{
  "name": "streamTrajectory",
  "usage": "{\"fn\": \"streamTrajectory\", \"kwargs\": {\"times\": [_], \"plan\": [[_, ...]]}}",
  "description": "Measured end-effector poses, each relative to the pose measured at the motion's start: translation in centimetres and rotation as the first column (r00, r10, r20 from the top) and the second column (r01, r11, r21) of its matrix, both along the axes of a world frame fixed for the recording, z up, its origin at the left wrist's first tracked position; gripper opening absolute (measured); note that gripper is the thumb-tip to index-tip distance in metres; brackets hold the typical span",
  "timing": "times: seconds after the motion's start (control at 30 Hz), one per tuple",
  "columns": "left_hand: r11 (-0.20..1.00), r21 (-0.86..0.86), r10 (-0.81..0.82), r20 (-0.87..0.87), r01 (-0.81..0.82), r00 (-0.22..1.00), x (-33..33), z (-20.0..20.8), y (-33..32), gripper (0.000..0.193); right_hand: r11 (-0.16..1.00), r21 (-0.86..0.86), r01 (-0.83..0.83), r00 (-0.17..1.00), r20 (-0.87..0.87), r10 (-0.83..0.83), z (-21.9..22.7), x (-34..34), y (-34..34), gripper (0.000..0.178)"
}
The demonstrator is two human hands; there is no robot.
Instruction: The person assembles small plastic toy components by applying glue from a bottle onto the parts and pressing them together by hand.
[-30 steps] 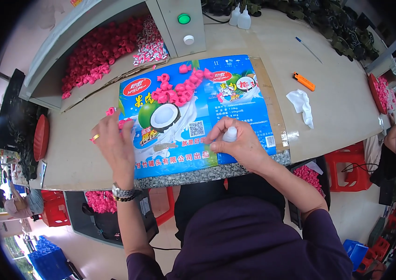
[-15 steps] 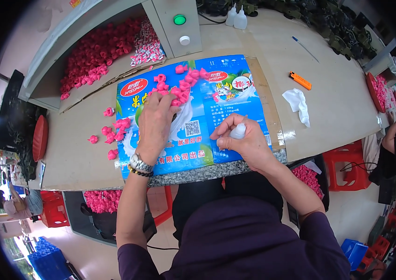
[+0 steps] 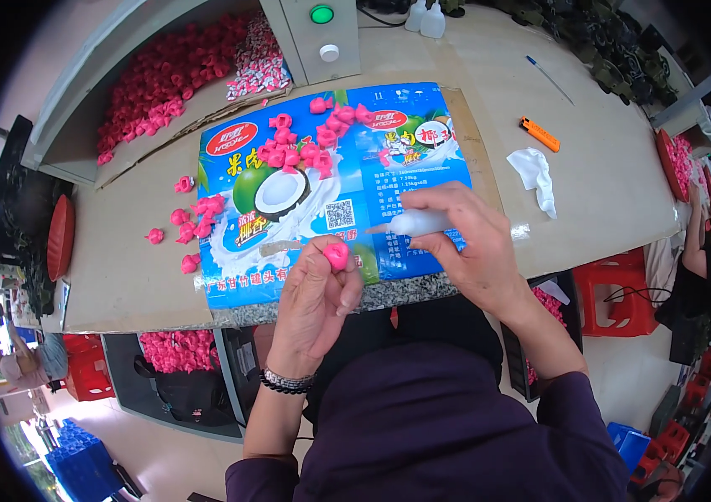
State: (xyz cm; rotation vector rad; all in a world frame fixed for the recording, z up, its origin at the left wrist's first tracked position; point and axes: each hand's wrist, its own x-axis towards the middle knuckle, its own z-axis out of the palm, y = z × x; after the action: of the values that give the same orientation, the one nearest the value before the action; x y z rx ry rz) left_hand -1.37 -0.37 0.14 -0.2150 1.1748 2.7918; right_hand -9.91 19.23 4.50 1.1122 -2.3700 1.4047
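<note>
A left hand (image 3: pixel 313 297) pinches one small, round, shiny pink piece (image 3: pixel 336 256), and a right hand (image 3: pixel 468 238) holds a white plastic squeeze bottle (image 3: pixel 422 222).
The pink piece sits at the left hand's fingertips, between thumb and fingers. The right hand is wrapped around the bottle, and its thin tip points left, near the pink piece but not touching it. Past the left hand is a flat, blue printed sheet (image 3: pixel 364 201) with a bunch of small pink pieces (image 3: pixel 276 157) on it. More pink bits (image 3: pixel 205 207) lie left of that hand. Ahead and right of the right hand are a crumpled white tissue (image 3: pixel 533 178) and, farther off, an orange lighter (image 3: pixel 539 134).
</note>
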Motion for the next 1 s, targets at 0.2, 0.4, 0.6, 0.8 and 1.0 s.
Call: {"fn": "streamTrajectory", "kwargs": {"times": [0.2,0.4,0.6,0.8,1.0], "plan": [[0.999,0.035,-0.014,0.028,0.013,1.0,0.8,-0.5,0.5,0.042,0.996,-0.074,-0.047,0.959,-0.281,0.024,-0.5,0.0,0.4,0.035],[0.987,0.132,-0.09,0.004,0.089,0.996,1.1,-1.1,-0.3,0.048,0.997,-0.037,-0.062,0.922,-0.384,0.043,-0.6,0.3,0.0,0.031],[0.98,0.146,-0.138,0.015,0.134,0.99,1.1,-0.8,-0.6,0.051,0.997,-0.012,-0.07,0.913,-0.404,0.059,-0.2,0.5,-0.2,0.027],[0.985,0.099,-0.144,0.036,0.14,0.989,1.1,-0.7,-0.5,0.052,0.997,0.011,-0.073,0.907,-0.415,0.071,-0.3,0.5,-0.3,0.025],[0.986,0.081,-0.153,0.042,0.149,0.987,1.1,-0.6,-0.6,0.052,0.997,0.043,-0.069,0.902,-0.424,0.08,-0.2,0.7,-0.4,0.022]]}}
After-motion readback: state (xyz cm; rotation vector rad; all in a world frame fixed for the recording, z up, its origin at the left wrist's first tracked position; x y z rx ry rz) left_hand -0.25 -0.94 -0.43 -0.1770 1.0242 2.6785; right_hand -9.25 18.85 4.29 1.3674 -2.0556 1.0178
